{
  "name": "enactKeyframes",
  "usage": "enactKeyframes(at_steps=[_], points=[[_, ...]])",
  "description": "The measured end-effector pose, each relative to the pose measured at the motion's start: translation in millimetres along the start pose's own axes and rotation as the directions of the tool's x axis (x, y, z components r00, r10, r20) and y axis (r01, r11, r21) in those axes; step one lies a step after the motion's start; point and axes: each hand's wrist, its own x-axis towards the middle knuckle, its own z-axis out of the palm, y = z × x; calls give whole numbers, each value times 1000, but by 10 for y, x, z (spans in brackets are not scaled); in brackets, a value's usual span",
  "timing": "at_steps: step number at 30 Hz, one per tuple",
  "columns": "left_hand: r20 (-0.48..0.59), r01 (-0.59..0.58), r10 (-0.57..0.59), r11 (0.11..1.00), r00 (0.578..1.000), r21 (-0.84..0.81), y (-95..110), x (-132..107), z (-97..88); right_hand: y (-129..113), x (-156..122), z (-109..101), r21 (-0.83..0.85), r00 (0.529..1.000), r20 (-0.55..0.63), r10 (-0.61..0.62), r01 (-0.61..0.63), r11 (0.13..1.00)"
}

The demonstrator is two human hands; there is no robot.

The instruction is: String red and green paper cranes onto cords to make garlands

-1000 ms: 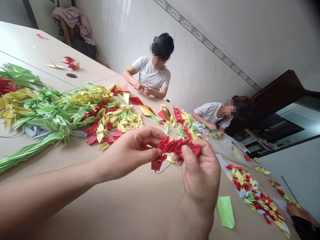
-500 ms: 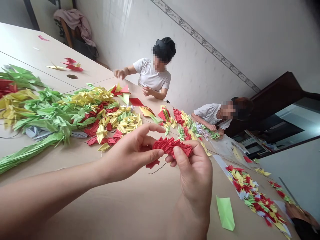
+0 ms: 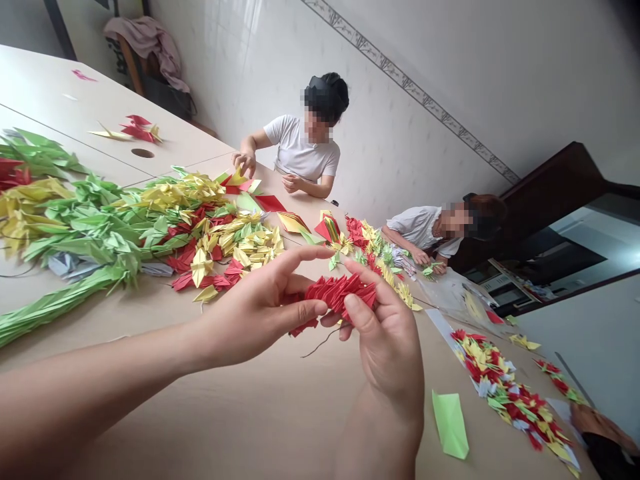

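Note:
Between my two hands, above the table, is a bundle of red folded paper pieces (image 3: 336,291), packed close together. My left hand (image 3: 280,300) grips its left end, the thumb lying along the front and the index finger stretched out above. The thumb and fingers of my right hand (image 3: 377,320) pinch the right end. A thin dark string (image 3: 321,343) hangs below the bundle near my right fingers. Left of my hands lies a large heap of green folded paper pieces (image 3: 100,220), with yellow folded pieces (image 3: 250,240) and red ones mixed in.
A light green paper sheet (image 3: 450,425) lies right of my right hand. Multicoloured folded pieces (image 3: 505,380) run along the right side. Two people sit across the table (image 3: 240,413), one reaching to coloured paper (image 3: 245,183). Another person's hand (image 3: 603,427) rests at the right edge.
My right hand has shifted slightly left, closer to my left hand, and its index finger now extends upward. The co-worker's reaching hand has come down to the coloured paper.

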Motion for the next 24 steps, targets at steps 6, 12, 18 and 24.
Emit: enactKeyframes(at_steps=[6,12,18,24], points=[[-16,22,-21,999,1000,25,8,8,-19,17,9,-25,27,993,115,-11,7,1000],[-45,57,-55,998,997,29,11,7,-35,23,7,-9,20,994,102,-37,35,999],[-32,42,-41,999,999,8,-2,24,-34,23,16,0,-4,998,51,-34,35,999],[-53,-26,24,999,998,-32,-25,44,-101,10,18,-10,32,996,-68,-59,61,998]])
